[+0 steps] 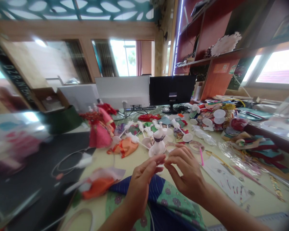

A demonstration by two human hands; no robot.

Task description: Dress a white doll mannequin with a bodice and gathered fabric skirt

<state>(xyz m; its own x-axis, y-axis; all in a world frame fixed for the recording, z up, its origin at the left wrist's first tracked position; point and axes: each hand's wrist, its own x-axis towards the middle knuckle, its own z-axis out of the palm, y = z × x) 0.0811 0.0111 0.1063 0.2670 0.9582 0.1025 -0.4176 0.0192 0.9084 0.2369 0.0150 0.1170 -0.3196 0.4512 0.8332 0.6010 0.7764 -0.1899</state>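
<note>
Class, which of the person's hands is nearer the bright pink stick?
Right. The right hand is just left of the pink stick; the left hand is farther left, past the right.

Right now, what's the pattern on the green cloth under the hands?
The green cloth has a greyish-purple flower pattern, best seen in the head view.

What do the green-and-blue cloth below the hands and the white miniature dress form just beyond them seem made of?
Green-and-blue cloth: woven fabric, probably, matt-looking; it drapes softly and shows printed-looking flowers. Fibre unclear.
White miniature dress form: likely hard plastic, smooth; its even white curves look moulded, though blur leaves this open.
</note>
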